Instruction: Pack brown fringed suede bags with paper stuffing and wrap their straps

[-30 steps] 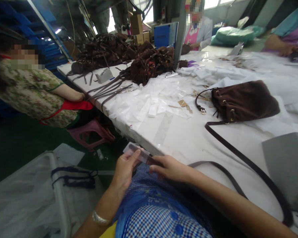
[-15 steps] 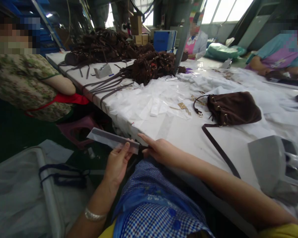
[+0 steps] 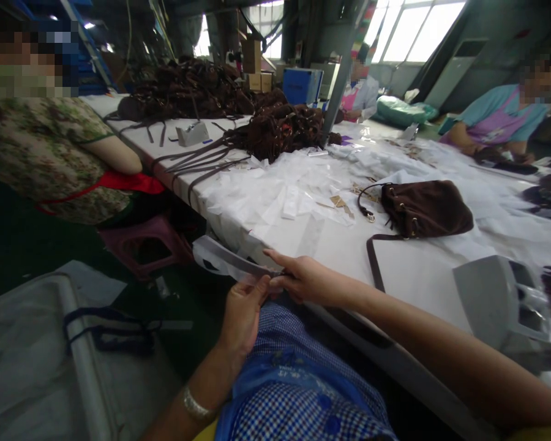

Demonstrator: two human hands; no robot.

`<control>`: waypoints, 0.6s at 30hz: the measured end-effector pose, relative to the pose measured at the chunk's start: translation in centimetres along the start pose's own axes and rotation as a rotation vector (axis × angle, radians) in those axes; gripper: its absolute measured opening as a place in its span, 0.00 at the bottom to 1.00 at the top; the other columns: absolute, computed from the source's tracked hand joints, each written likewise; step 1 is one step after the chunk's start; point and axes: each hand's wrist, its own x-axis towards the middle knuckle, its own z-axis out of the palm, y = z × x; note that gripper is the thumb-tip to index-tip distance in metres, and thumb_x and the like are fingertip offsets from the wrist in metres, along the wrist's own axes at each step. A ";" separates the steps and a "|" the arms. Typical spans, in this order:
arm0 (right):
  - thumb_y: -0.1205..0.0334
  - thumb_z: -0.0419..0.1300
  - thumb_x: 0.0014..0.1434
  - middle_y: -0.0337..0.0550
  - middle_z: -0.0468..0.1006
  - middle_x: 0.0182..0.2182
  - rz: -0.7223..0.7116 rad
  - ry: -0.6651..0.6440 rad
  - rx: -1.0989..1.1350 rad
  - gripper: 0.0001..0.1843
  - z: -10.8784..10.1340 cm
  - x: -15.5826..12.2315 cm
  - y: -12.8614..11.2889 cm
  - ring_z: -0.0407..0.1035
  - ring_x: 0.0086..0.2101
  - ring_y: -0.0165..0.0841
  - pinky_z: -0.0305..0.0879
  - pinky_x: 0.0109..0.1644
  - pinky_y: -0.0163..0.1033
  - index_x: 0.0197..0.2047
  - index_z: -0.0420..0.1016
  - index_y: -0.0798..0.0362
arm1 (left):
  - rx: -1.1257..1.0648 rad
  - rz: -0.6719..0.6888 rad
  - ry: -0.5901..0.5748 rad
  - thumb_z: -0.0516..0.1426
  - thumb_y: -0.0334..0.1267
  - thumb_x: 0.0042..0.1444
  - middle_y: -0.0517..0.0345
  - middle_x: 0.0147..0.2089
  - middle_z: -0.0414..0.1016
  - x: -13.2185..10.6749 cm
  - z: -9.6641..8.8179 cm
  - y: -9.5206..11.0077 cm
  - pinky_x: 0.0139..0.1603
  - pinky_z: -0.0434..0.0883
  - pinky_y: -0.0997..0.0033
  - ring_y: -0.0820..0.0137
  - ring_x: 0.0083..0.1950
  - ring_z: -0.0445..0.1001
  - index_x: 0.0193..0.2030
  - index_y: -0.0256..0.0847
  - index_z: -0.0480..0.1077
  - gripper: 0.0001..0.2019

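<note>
A dark strap inside a translucent plastic sleeve (image 3: 223, 258) stretches out to the left, in front of the table edge. My left hand (image 3: 244, 311) is closed, thumb and fingers pinching the near end of the sleeve. Right beside it, my right hand (image 3: 311, 279) grips the dark end of the strap where it meets the sleeve, its index finger pointing out along the edge. The two hands almost touch. On the table to the right lies a dark brown drawstring bag (image 3: 429, 208) with a buckled strap and a long shoulder strap.
White plastic sleeves (image 3: 266, 190) cover much of the table, with brown bags (image 3: 275, 131) heaped behind. A grey tape dispenser (image 3: 491, 300) stands at right. At left are a seated person (image 3: 50, 153), a pink stool (image 3: 142, 245) and a white-lined bin (image 3: 73, 318). Other people sit across the table.
My left hand has slid right along the sleeve, up against my right hand. The sleeve's far end has moved right and now bends slightly.
</note>
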 end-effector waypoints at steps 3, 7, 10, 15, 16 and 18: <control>0.60 0.55 0.66 0.43 0.82 0.30 0.010 -0.047 -0.113 0.19 -0.6 -0.5 0.0 0.70 0.25 0.28 0.63 0.31 0.33 0.57 0.73 0.56 | 0.243 -0.053 -0.181 0.67 0.44 0.52 0.52 0.36 0.82 -1.0 -0.9 -0.6 0.41 0.73 0.69 0.68 0.37 0.78 0.37 0.36 0.79 0.13; 0.63 0.54 0.66 0.42 0.80 0.28 0.061 -0.019 -0.381 0.11 -1.5 -3.5 0.7 0.71 0.27 0.30 0.59 0.31 0.34 0.37 0.77 0.54 | 0.681 -0.085 -0.295 0.61 0.56 0.55 0.49 0.29 0.80 -0.5 -4.2 2.7 0.31 0.71 0.71 0.67 0.30 0.76 0.32 0.35 0.78 0.22; 0.66 0.56 0.64 0.39 0.79 0.29 -0.011 -0.112 -0.414 0.07 -2.0 -5.4 0.5 0.71 0.28 0.29 0.59 0.32 0.33 0.38 0.76 0.52 | 0.756 0.264 -0.216 0.52 0.59 0.61 0.46 0.44 0.80 0.3 -4.7 4.8 0.44 0.72 0.68 0.62 0.46 0.77 0.47 0.39 0.76 0.25; 0.64 0.53 0.68 0.39 0.79 0.33 -0.140 -0.135 -0.327 0.10 -3.5 -7.0 -0.7 0.72 0.32 0.29 0.62 0.37 0.32 0.41 0.76 0.51 | 0.951 -0.213 -0.910 0.42 0.69 0.59 0.52 0.33 0.77 0.4 -5.3 1.8 0.44 0.71 0.64 0.62 0.39 0.74 0.37 0.38 0.76 0.36; 0.64 0.52 0.68 0.40 0.80 0.34 -0.145 -0.101 -0.333 0.11 -4.0 -7.4 -0.6 0.72 0.34 0.29 0.62 0.38 0.32 0.42 0.76 0.51 | 0.985 -0.296 -0.938 0.40 0.70 0.58 0.54 0.28 0.75 0.1 -6.2 1.0 0.40 0.70 0.64 0.63 0.34 0.72 0.32 0.39 0.75 0.38; 0.64 0.51 0.69 0.42 0.80 0.35 -0.132 -0.029 -0.373 0.12 -5.0 -8.2 0.1 0.72 0.35 0.30 0.62 0.39 0.33 0.42 0.76 0.51 | 1.042 -0.349 -0.909 0.42 0.70 0.58 0.57 0.24 0.72 -0.5 -8.7 0.0 0.36 0.69 0.64 0.64 0.31 0.70 0.29 0.40 0.73 0.35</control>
